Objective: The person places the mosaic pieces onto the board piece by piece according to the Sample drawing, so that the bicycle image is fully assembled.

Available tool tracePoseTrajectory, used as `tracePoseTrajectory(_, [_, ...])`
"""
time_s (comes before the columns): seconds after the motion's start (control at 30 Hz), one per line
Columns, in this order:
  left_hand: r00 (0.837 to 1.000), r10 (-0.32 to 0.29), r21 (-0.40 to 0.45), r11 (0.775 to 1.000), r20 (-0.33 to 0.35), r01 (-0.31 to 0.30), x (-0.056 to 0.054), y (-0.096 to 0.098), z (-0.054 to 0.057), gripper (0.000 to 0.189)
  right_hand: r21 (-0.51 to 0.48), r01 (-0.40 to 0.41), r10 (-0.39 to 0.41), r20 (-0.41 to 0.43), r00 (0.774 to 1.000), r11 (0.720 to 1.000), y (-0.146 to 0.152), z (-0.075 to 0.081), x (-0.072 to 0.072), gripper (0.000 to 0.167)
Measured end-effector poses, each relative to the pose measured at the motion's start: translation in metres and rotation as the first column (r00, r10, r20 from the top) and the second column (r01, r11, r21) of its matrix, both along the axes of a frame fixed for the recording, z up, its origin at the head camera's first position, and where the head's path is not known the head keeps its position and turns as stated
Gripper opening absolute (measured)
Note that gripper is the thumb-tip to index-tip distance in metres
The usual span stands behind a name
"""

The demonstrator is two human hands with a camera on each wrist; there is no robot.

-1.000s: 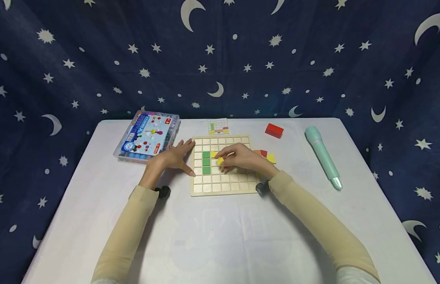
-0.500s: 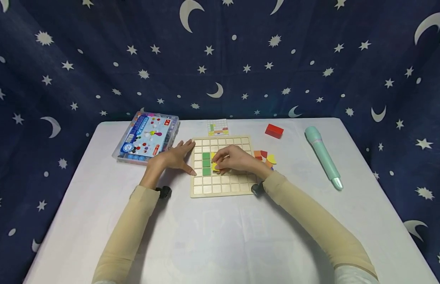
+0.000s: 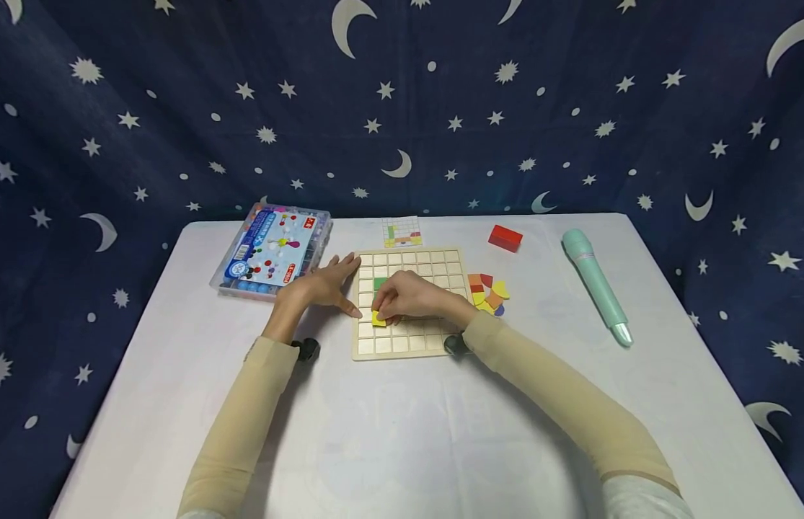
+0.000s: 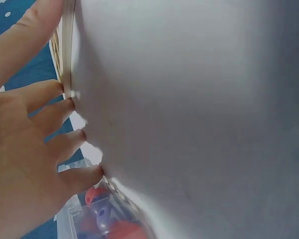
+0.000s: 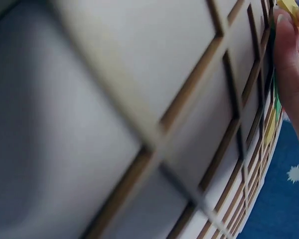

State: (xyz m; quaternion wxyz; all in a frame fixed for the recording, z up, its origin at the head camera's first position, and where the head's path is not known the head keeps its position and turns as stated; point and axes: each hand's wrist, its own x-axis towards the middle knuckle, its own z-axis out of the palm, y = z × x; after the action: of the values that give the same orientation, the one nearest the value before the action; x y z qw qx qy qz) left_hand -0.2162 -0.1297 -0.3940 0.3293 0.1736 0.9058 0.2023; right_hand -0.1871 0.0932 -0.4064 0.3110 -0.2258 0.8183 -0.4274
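A wooden grid board (image 3: 434,346) lies on the white table. My left hand (image 3: 320,288) has its fingers spread, with fingertips and thumb at the board's left edge; the left wrist view shows the straight fingers (image 4: 60,117) near the wooden rim. Over the board's left part, my right hand (image 3: 411,294) pinches a small yellow tile (image 3: 378,319) between thumb and fingers. That tile is close over the cells just below the green tile column. One green tile (image 3: 379,283) shows in the head view; the right hand hides the others. The right wrist view catches the yellow tile (image 5: 289,6) at the fingertips.
Loose red, orange, yellow and purple tiles (image 3: 501,290) lie right of the board. Behind it is a pattern card (image 3: 402,232). A red block (image 3: 505,238) and a mint-green microphone-shaped object (image 3: 596,288) are farther right. At left sits a clear plastic case (image 3: 272,245).
My right hand has moved left and toward me, carrying the yellow tile from beside the green column to its lower end. The left hand has stayed at the board's edge.
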Motion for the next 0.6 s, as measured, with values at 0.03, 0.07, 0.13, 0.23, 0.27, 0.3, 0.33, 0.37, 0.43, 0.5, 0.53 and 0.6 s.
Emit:
tracePoseTrajectory(0.03, [1.0, -0.001, 0.001, 1.0, 0.0, 0.001, 0.0, 0.0, 0.0, 0.117, 0.0, -0.008, 0.008, -0.004, 1.0, 1.0, -0.002, 0.0, 0.0, 0.013])
tracePoseTrajectory(0.07, [1.0, -0.001, 0.0, 1.0, -0.002, 0.001, 0.0, 0.0, 0.001, 0.116, 0.002, -0.014, 0.015, -0.007, 1.0, 1.0, -0.004, 0.001, 0.001, 0.012])
tracePoseTrajectory(0.13, [1.0, 0.0, 0.0, 1.0, -0.005, 0.0, 0.0, 0.0, 0.0, 0.116, 0.005, -0.027, 0.027, -0.013, 1.0, 1.0, -0.008, 0.001, 0.001, 0.011])
tracePoseTrajectory(0.23, [1.0, 0.002, 0.001, 1.0, -0.007, -0.002, 0.001, 0.0, 0.0, 0.115, 0.018, -0.051, 0.052, -0.021, 0.998, 0.999, -0.014, 0.002, 0.002, 0.01])
tracePoseTrajectory(0.27, [1.0, 0.001, 0.001, 1.0, -0.008, -0.001, 0.001, 0.0, 0.0, 0.115, 0.023, -0.06, 0.061, -0.022, 0.998, 0.998, -0.015, 0.002, 0.002, 0.01])
tracePoseTrajectory(0.3, [1.0, -0.001, 0.002, 1.0, -0.011, 0.001, 0.001, 0.0, 0.0, 0.115, 0.025, -0.069, 0.069, -0.023, 0.997, 0.997, -0.017, 0.003, 0.003, 0.01])
tracePoseTrajectory(0.33, [1.0, -0.003, 0.002, 1.0, -0.013, 0.003, 0.001, 0.0, 0.0, 0.114, 0.029, -0.076, 0.077, -0.027, 0.997, 0.997, -0.018, 0.004, 0.004, 0.009])
tracePoseTrajectory(0.37, [1.0, -0.006, 0.001, 1.0, -0.016, 0.006, 0.001, 0.0, 0.0, 0.114, 0.032, -0.081, 0.082, -0.031, 0.996, 0.996, -0.02, 0.003, 0.004, 0.009])
tracePoseTrajectory(0.43, [1.0, -0.015, -0.001, 1.0, -0.027, 0.015, 0.001, 0.0, 0.0, 0.113, 0.04, -0.089, 0.091, -0.049, 0.995, 0.995, -0.022, 0.003, 0.004, 0.009])
tracePoseTrajectory(0.5, [0.999, -0.02, -0.002, 1.0, -0.035, 0.02, 0.001, -0.001, 0.0, 0.112, 0.049, -0.094, 0.098, -0.072, 0.993, 0.994, -0.024, 0.003, 0.004, 0.01])
tracePoseTrajectory(0.53, [0.999, -0.022, -0.002, 1.0, -0.039, 0.022, 0.0, -0.001, 0.0, 0.112, 0.055, -0.096, 0.101, -0.083, 0.991, 0.994, -0.025, 0.002, 0.004, 0.011])
tracePoseTrajectory(0.6, [0.999, -0.022, 0.003, 1.0, -0.041, 0.022, 0.0, -0.001, 0.0, 0.111, 0.062, -0.102, 0.107, -0.093, 0.99, 0.993, -0.026, 0.002, 0.003, 0.012])
